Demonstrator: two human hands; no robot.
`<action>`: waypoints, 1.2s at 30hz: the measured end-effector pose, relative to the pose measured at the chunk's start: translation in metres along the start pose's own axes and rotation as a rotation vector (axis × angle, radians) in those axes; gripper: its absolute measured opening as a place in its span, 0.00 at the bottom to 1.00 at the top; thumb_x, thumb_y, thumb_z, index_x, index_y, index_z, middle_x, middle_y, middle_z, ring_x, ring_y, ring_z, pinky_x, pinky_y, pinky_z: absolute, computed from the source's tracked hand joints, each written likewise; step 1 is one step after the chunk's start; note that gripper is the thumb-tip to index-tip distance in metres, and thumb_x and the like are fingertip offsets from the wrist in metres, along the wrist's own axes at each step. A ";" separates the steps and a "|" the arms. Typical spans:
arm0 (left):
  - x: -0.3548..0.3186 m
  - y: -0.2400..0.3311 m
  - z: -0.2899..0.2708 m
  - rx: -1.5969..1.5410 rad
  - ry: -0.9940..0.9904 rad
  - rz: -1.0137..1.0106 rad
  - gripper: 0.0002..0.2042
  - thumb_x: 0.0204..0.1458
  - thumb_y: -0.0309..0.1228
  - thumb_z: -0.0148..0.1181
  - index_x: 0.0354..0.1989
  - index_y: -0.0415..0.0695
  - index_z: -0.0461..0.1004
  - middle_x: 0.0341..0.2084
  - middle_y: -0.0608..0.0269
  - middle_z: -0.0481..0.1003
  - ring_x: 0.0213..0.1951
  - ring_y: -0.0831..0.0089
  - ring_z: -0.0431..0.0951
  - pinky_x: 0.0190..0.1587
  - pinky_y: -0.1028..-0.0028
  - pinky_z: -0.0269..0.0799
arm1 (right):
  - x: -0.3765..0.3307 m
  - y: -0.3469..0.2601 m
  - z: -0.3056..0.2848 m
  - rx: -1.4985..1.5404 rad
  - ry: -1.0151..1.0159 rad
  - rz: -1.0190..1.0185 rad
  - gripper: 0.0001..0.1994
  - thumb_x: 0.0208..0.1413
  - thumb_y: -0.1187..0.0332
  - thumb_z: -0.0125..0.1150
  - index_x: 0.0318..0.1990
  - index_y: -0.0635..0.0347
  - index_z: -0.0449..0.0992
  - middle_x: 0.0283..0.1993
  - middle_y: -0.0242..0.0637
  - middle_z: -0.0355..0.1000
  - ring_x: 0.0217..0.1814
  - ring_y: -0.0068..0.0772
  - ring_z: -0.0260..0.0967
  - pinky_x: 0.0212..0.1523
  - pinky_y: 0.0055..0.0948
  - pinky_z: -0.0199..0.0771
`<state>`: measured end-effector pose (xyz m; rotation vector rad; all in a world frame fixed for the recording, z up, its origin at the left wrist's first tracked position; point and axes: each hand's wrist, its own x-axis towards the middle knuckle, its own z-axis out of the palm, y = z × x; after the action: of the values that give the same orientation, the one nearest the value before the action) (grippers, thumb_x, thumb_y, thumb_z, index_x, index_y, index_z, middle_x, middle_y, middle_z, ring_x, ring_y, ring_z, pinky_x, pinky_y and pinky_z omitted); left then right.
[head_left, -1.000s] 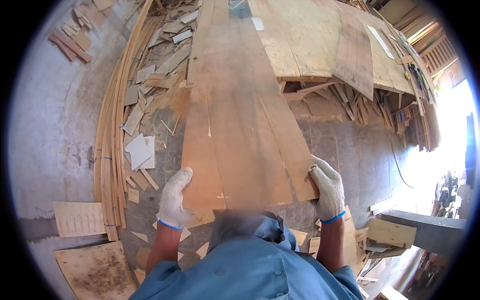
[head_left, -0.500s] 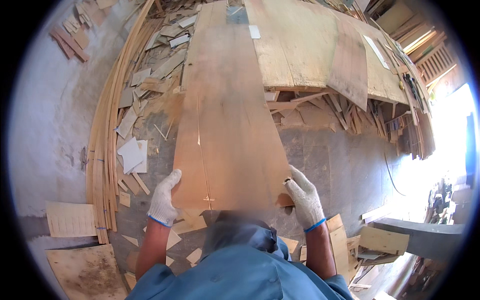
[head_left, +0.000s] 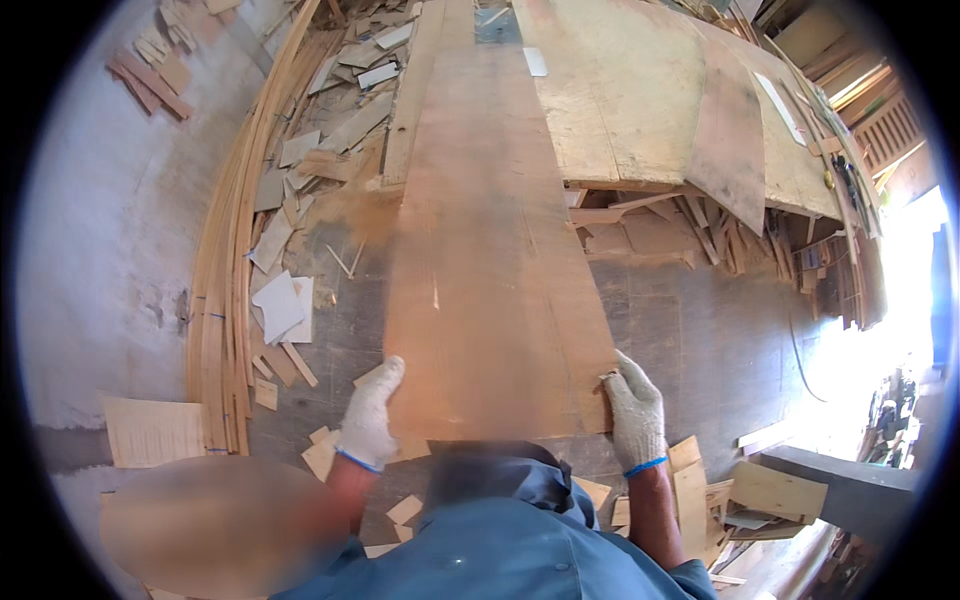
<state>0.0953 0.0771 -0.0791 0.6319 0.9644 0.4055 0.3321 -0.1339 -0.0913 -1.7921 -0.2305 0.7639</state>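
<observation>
1. The long brown panel [head_left: 480, 300] lies in the middle of the frame; its near end is just in front of the person's blue shirt [head_left: 480, 550], and its far end reaches the work table [head_left: 620, 110] at the top.
2. The left hand [head_left: 370, 412], in a white glove, holds the left edge of the panel near its lower corner; the thumb is seen at this edge, but most of the fingers are hidden.
3. The right hand [head_left: 636, 412], also gloved, holds the opposite edge; its fingers are bent around the wood, and I cannot tell how far they go underneath.
4. On the table, at the upper right, a darker board [head_left: 728, 140] sticks out over the front edge. A small white piece [head_left: 535, 62] is just beside the panel.
5. Under the table many wood offcuts [head_left: 715, 225] crowd together.
6. At the left, long wooden strips [head_left: 222, 300] run along the wall [head_left: 110, 230]. Between them and the panel, scraps and white sheets [head_left: 278, 308] cover part of the floor [head_left: 660, 310].
7. At the lower right, pale boards [head_left: 778, 490] lie close to a grey curved beam [head_left: 840, 478]; a blurred patch hides the lower left.
</observation>
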 end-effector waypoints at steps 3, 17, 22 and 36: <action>-0.001 -0.010 0.004 -0.013 0.020 0.000 0.20 0.68 0.40 0.50 0.57 0.37 0.73 0.50 0.58 0.78 0.53 0.70 0.79 0.55 0.68 0.76 | 0.002 -0.003 -0.003 -0.005 0.015 0.061 0.19 0.66 0.73 0.53 0.62 0.69 0.73 0.53 0.35 0.76 0.53 0.22 0.70 0.57 0.25 0.70; 0.038 -0.085 -0.047 0.740 -0.057 0.182 0.22 0.71 0.42 0.45 0.61 0.36 0.68 0.54 0.57 0.75 0.52 0.69 0.78 0.53 0.68 0.75 | 0.036 0.036 -0.032 0.010 0.131 0.062 0.19 0.65 0.66 0.54 0.59 0.66 0.76 0.47 0.34 0.79 0.49 0.22 0.71 0.49 0.25 0.72; 0.047 -0.090 -0.038 0.719 -0.082 0.205 0.22 0.71 0.42 0.43 0.62 0.36 0.67 0.54 0.57 0.74 0.53 0.70 0.76 0.54 0.69 0.74 | 0.046 0.037 -0.035 -0.091 0.143 0.061 0.19 0.66 0.65 0.54 0.60 0.65 0.76 0.46 0.32 0.79 0.45 0.19 0.70 0.44 0.23 0.71; 0.047 -0.089 -0.007 0.111 0.046 0.054 0.16 0.65 0.34 0.49 0.55 0.38 0.73 0.49 0.52 0.78 0.51 0.61 0.78 0.53 0.64 0.74 | 0.053 0.067 -0.037 -0.042 0.095 -0.017 0.17 0.65 0.66 0.55 0.55 0.68 0.78 0.42 0.32 0.79 0.40 0.21 0.70 0.42 0.25 0.71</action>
<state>0.1174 0.0395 -0.1707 0.7528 1.0206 0.4180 0.3810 -0.1605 -0.1661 -1.8591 -0.1999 0.6645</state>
